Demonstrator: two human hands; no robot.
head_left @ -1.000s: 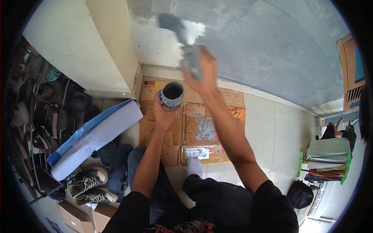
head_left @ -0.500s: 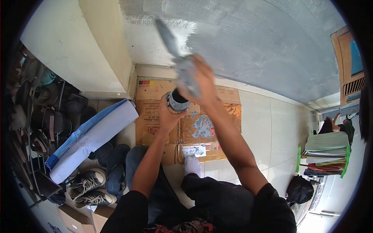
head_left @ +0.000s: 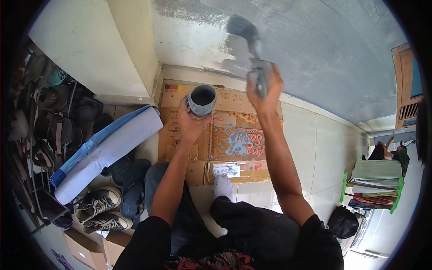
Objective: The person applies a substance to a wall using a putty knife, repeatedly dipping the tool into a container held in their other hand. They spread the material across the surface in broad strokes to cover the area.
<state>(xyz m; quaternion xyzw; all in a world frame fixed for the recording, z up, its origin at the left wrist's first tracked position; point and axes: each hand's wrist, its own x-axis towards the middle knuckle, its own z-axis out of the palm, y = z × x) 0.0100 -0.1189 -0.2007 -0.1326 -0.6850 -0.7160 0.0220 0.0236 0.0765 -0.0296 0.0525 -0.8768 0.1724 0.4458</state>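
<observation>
My right hand (head_left: 266, 87) is closed around the handle of a paintbrush (head_left: 245, 31), its dark, wide bristles against the wall (head_left: 306, 49). Grey paint covers most of that wall, with a whitish patch left of the brush where the edge is ragged. My left hand (head_left: 193, 121) grips a paint-smeared cup (head_left: 202, 101), held upright at the wall's foot; its inside looks dark. Under both hands lies a flattened cardboard sheet (head_left: 180, 148) spotted with grey paint.
At left are a rolled white-and-blue sheet (head_left: 108, 155), sneakers (head_left: 101, 207), sandals (head_left: 132, 198) and a crowded shoe rack (head_left: 49, 135). A cream pillar (head_left: 90, 49) juts out at the left. On the right stand a rack of folded cloths (head_left: 375, 180), a black bag (head_left: 343, 222) and a wooden vent frame (head_left: 402, 81).
My right hand and the brush have moved right along the wall, away from the cup. The cup's opening now shows, where the right hand was close beside it before.
</observation>
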